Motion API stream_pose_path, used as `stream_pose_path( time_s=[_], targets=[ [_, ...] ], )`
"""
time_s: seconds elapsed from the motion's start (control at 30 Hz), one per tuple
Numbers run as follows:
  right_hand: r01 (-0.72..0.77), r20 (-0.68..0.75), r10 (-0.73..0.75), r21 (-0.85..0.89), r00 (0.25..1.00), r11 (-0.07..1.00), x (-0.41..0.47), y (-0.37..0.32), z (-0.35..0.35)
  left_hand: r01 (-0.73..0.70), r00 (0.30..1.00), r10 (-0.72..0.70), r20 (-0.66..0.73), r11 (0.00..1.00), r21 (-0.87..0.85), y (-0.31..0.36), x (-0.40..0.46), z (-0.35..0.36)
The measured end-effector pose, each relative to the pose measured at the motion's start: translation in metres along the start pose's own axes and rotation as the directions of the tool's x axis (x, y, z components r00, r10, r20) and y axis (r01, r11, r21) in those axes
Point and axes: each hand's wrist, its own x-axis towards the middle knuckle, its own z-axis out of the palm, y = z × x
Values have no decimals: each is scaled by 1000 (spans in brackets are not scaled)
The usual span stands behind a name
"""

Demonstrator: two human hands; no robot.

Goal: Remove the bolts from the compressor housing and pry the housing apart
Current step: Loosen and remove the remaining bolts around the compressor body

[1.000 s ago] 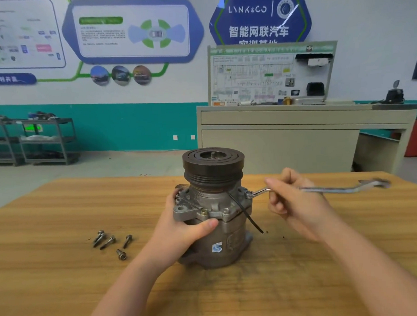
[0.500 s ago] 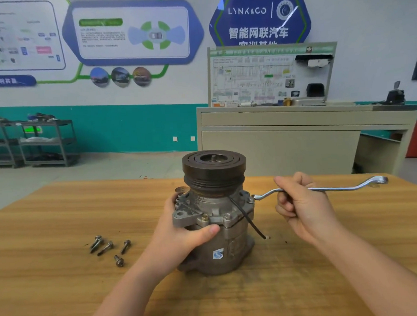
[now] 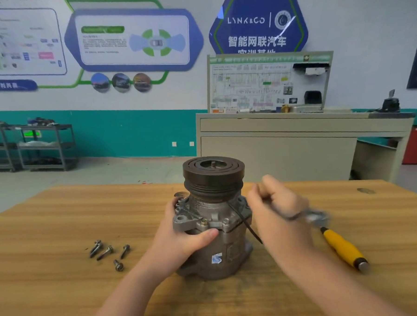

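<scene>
The grey compressor (image 3: pixel 231 253) stands upright on the wooden table (image 3: pixel 61 226), its dark pulley (image 3: pixel 213 174) on top. My left hand (image 3: pixel 183 241) grips the housing from the left, thumb across the front below the flange. My right hand (image 3: pixel 278 209), blurred by motion, is beside the housing's right side and grips a metal wrench (image 3: pixel 314 216). The wrench's free end sticks out to the right, and its other end is hidden by the hand. Several loose bolts (image 3: pixel 106 252) lie on the table to the left.
A yellow-handled screwdriver (image 3: pixel 342 247) lies on the table to the right of my right hand. A black cable (image 3: pixel 247 226) hangs down the housing's right side. A beige bench (image 3: pixel 298 148) and grey shelving carts (image 3: pixel 45 147) stand beyond the table.
My right hand has swung the wrench down and nearer to the housing, so its free end sits lower and closer. The yellow screwdriver has come into view. My left hand keeps its grip.
</scene>
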Motion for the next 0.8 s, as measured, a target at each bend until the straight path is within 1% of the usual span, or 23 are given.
stream_pose_path(
  time_s=[0.03, 0.07, 0.1, 0.17, 0.23, 0.27, 0.33, 0.4, 0.53, 0.6, 0.67, 0.73, 0.8],
  targets=[
    [129, 50, -126, -69, 991, 989, -3, -5, 1, -1, 1000, 1, -1, 1000, -1, 0, 0, 0],
    [214, 73, -206, -113, 976, 970, -6, -9, 3, -3, 1000, 3, -2, 1000, 0, 0, 1, 0],
    [255, 72, -247, -144, 966, 956, -8, -11, 5, -6, 1000, 6, -3, 1000, 3, 0, 1, 0],
    [255, 23, -255, -175, 967, 951, -9, -12, 8, -11, 1000, 11, -1, 1000, 5, -1, 1, 0],
    [187, -51, -197, -160, 979, 969, -9, -12, 9, -10, 1000, 10, 0, 1000, -1, -2, 1, 0],
    [121, -92, -133, -133, 987, 984, -9, -10, 9, -8, 1000, 8, -1, 1000, -6, -3, 1, 0],
    [-84, -148, 79, -27, 986, 996, -6, -5, 6, -4, 1000, 4, 6, 1000, -13, -3, 1, 0],
    [-257, -144, 267, 85, 953, 963, 2, 1, 2, -5, 1000, 6, 15, 1000, -15, -4, 2, 0],
    [-437, -88, 464, 222, 881, 872, 15, 10, -10, -2, 1000, 2, 15, 1000, -13, -4, 4, 0],
    [-467, -71, 500, 264, 863, 844, 17, 12, -11, -7, 1000, 7, 11, 1000, -12, -4, 4, 1],
    [-450, -90, 480, 236, 872, 861, 16, 9, -9, -9, 1000, 9, 4, 1000, -15, -5, 5, 1],
    [-394, -109, 412, 156, 905, 906, 14, 4, -6, -12, 1000, 12, 6, 1000, -18, -6, 4, 1],
    [-293, -92, 295, 28, 951, 956, 10, -5, -2, -11, 1000, 11, 11, 1000, -11, -6, 4, 1]
  ],
)
